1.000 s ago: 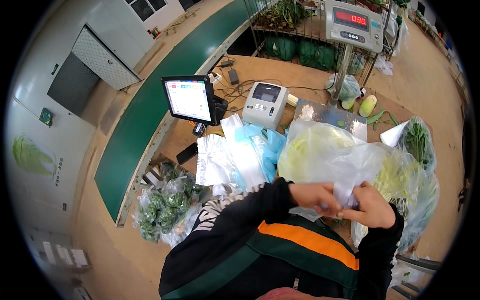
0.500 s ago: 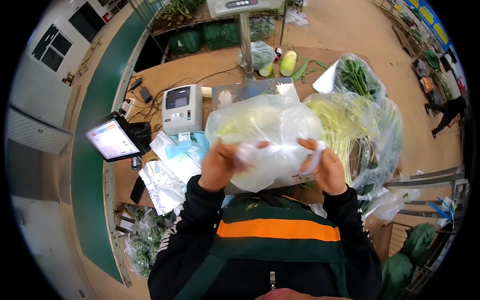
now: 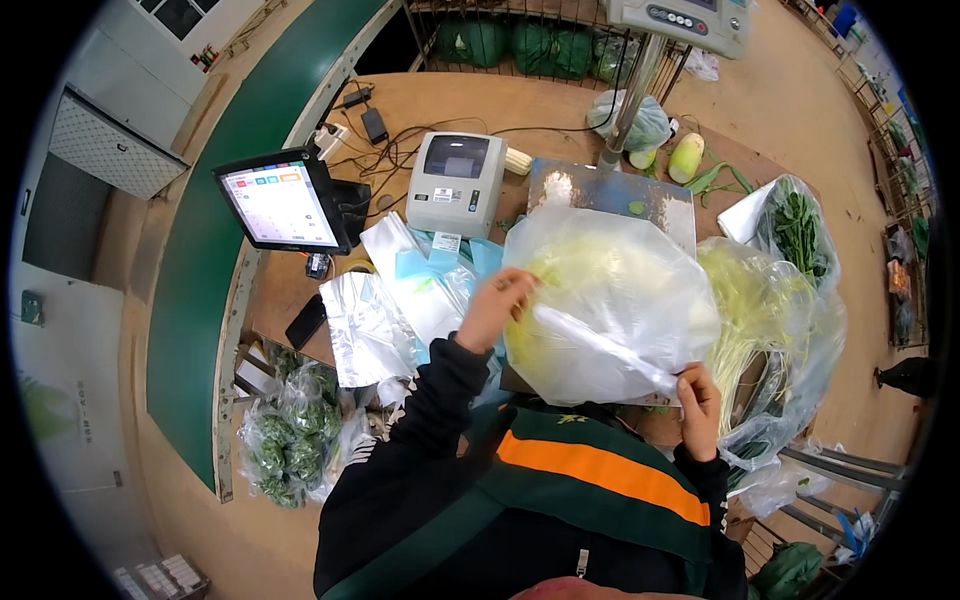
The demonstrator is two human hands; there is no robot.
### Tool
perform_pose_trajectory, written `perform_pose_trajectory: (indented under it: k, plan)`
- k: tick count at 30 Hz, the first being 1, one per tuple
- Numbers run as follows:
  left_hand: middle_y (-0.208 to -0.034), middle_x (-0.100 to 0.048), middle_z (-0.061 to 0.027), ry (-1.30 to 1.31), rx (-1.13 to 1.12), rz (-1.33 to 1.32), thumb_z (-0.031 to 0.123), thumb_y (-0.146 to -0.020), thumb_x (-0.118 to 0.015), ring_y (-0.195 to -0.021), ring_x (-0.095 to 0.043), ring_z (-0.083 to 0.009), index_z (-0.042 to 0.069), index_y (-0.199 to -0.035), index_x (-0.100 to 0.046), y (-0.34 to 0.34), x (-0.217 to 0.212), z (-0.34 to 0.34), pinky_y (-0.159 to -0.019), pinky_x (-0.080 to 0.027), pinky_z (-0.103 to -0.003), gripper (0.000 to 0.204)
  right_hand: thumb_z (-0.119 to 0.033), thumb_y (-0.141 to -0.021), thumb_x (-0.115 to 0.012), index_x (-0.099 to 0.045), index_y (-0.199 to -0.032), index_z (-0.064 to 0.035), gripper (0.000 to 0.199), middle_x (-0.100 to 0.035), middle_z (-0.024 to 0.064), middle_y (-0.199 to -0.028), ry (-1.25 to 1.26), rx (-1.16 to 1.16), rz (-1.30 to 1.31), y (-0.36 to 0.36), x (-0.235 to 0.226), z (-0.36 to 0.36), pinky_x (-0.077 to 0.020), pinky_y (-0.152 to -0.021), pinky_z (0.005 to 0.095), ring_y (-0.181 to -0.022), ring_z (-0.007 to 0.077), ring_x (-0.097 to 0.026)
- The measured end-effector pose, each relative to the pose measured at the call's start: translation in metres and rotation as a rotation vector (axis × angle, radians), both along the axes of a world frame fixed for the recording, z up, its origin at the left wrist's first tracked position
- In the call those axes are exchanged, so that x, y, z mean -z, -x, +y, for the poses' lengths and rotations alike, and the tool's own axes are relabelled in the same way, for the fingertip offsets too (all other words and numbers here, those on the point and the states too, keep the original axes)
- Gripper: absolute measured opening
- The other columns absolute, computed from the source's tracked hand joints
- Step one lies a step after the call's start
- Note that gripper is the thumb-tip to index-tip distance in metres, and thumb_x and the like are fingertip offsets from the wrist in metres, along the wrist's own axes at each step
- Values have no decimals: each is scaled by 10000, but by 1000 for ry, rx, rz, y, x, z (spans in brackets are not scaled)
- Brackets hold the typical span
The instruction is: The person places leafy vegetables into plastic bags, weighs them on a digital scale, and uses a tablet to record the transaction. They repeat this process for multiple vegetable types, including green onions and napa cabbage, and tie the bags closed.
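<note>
A translucent plastic bag (image 3: 620, 260) holding pale yellow-green vegetables lies in front of me on the metal platform of a scale (image 3: 560, 185). Across its near side runs a twisted white strip of the plastic. My right hand (image 3: 697, 405) pinches the strip's right end at the bag's lower right edge. At the bag's left edge is my left hand (image 3: 492, 310), its fingers curled together and slightly blurred; what they hold, if anything, is hidden.
Left of the bag stand a label printer (image 3: 456, 185) and a tilted touchscreen (image 3: 283, 205), with flat plastic bags (image 3: 368, 325) and a black phone (image 3: 306, 321) nearer me. Bagged yellow stalks (image 3: 745, 310) and leafy greens (image 3: 797, 235) lie right. The scale's display (image 3: 685, 22) rises behind.
The view has turned left, so the table appears further right. My hands have moved apart, and the twisted plastic now stretches toward my right hand.
</note>
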State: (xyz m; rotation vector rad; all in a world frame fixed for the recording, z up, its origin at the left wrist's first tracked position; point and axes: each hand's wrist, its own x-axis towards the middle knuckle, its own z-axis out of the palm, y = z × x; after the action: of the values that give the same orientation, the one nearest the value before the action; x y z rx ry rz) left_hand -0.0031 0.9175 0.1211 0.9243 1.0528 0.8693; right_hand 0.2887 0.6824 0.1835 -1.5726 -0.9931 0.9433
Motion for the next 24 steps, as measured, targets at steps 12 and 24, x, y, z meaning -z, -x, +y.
perform_pose_trajectory:
  k: [12,24]
  plan:
    - [-711,-669,-148,276,-412,440,279,-895,-688,-553,-639,-268,-52,-775,-652,99,259,195,-486,-471,-375,354,-9,-960,-587,-543,-1153,-21,198,-615,58,-1088,-91,294,-56,2,-15,-13,-422,-965,292,-1035,144,-569]
    - [-777,-541,-142,-1297,-172,474,29,-642,-656,-721,-556,-301,46,-698,-518,-20,55,85,-664,-458,-403,150,23,-929,-608,-549,-1125,-16,209,-621,60,-1072,-36,306,-100,20,8,-38,-459,-911,279,-1005,139,-583]
